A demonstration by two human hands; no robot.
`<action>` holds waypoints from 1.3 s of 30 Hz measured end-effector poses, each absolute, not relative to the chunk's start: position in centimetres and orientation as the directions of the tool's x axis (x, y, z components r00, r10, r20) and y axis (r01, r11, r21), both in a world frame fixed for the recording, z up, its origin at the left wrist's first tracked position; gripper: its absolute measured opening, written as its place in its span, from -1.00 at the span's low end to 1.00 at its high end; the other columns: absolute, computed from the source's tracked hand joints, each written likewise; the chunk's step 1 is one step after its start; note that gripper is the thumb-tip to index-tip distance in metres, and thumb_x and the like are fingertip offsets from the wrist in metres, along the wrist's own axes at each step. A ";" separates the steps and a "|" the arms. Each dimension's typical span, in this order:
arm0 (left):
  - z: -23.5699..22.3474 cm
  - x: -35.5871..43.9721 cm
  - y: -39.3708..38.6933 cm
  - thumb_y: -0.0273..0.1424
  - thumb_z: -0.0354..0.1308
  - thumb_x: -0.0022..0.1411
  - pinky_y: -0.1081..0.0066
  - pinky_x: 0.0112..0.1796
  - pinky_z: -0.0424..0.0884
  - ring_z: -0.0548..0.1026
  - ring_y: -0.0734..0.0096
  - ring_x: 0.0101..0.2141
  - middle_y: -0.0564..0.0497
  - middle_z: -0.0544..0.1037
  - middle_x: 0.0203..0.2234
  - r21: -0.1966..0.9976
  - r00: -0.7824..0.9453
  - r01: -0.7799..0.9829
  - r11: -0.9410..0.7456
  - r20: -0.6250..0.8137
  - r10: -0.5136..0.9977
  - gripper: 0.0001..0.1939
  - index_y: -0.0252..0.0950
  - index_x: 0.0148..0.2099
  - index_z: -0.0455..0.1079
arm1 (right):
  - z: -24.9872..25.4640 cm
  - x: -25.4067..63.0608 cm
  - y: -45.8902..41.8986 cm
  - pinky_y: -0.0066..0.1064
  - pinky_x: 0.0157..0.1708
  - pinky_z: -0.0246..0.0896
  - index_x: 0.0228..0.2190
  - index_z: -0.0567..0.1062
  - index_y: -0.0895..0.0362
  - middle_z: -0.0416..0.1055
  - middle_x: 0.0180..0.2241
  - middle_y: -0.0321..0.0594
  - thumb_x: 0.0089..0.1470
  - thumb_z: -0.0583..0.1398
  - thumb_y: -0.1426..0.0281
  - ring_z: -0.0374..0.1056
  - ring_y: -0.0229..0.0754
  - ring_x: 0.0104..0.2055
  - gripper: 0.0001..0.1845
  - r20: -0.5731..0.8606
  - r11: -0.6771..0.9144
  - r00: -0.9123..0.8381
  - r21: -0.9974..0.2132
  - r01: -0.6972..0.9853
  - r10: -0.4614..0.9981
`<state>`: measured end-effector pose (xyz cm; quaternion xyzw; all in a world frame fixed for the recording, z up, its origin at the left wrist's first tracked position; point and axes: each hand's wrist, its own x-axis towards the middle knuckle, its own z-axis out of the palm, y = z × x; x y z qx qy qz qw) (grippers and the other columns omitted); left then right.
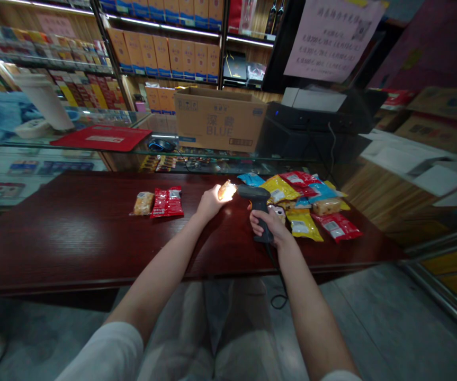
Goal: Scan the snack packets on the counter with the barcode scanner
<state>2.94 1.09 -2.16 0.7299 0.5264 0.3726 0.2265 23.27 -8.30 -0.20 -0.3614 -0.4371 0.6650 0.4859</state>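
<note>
Here, our right hand point(271, 225) clamped on scanner point(257, 203); our left hand point(209, 203) pinches lit snack packet point(226, 190) just left of scanner, above worktop point(73, 238).

Both bare forearms stretch forward, well apart at the elbows and closing in at the wrists. Left hand point(209, 203) is lifted, fingers pinched shut. Right hand point(270, 226) sits lower, curled in a tight fist-grip, knuckles outward.

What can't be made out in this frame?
- Head view: the lit snack packet in the left hand is washed out by glare; its print is unreadable.
- The scanner window faces away; the right hand covers its grip.
- The snack pile overlaps; lower packets are hidden.
</note>
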 end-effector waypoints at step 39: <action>-1.7 0.5 0.8 -0.02 0.02 0.31 -0.31 0.25 -0.23 0.02 -0.45 0.33 -0.48 0.20 0.31 0.053 -0.127 0.992 0.119 0.212 0.969 -0.27 -0.54 0.26 0.34 | 0.1 24.0 -8.1 -0.59 -0.79 -0.04 -0.18 0.41 0.11 0.24 -0.64 -0.51 -0.06 0.34 0.27 -0.01 -0.45 -0.76 -0.61 0.000 -0.105 -0.230 -0.892 -0.440 0.973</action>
